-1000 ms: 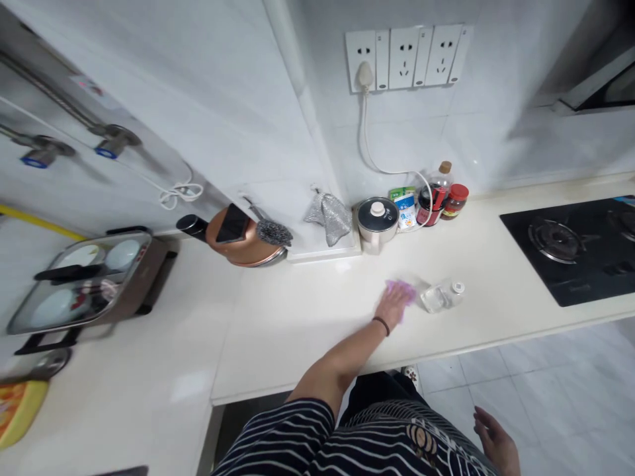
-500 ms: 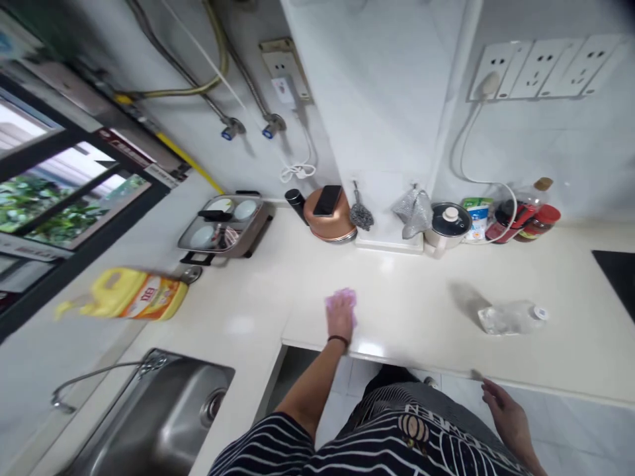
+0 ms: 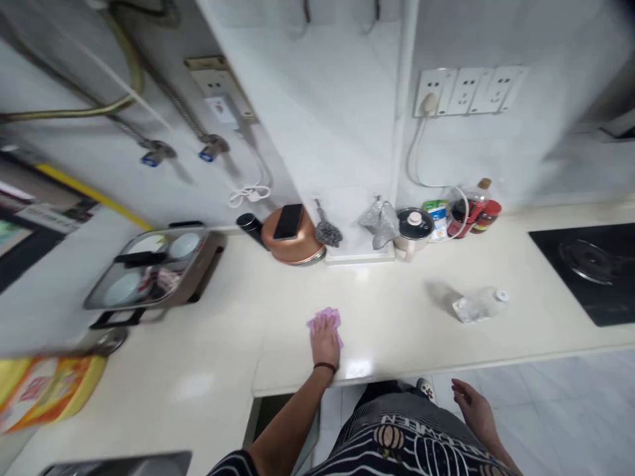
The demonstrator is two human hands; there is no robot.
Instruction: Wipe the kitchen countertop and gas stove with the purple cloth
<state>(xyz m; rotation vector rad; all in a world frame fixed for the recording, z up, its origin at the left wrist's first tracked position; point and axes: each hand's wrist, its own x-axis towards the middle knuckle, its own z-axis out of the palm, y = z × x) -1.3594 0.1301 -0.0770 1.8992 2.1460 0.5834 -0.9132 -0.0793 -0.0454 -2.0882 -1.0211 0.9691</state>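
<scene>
My left hand [image 3: 325,345] presses down on a pink-purple cloth [image 3: 333,317] on the white countertop [image 3: 397,311]. The cloth sticks out past the fingertips and along both sides of the hand, and its middle is covered. Lower right, my right hand [image 3: 475,408] hangs beside my body, in front of the counter's edge. Its fingers are loosely bent and apart, with nothing in them. A clear plastic bottle [image 3: 480,305] with a white cap lies on its side on the counter, to the right of the cloth.
Along the wall stand a copper-coloured kettle [image 3: 285,246] under a phone [image 3: 288,221], a lidded pot [image 3: 411,233] and several condiments. An electric pan [image 3: 191,268] with bowls, a yellow jug [image 3: 54,390] and a sink [image 3: 119,466] are left; a black stove [image 3: 590,264] is right.
The view has swung to the right, showing more of the stove and less of the sink. My left hand has slid the cloth slightly over the counter. The right hand still hangs free.
</scene>
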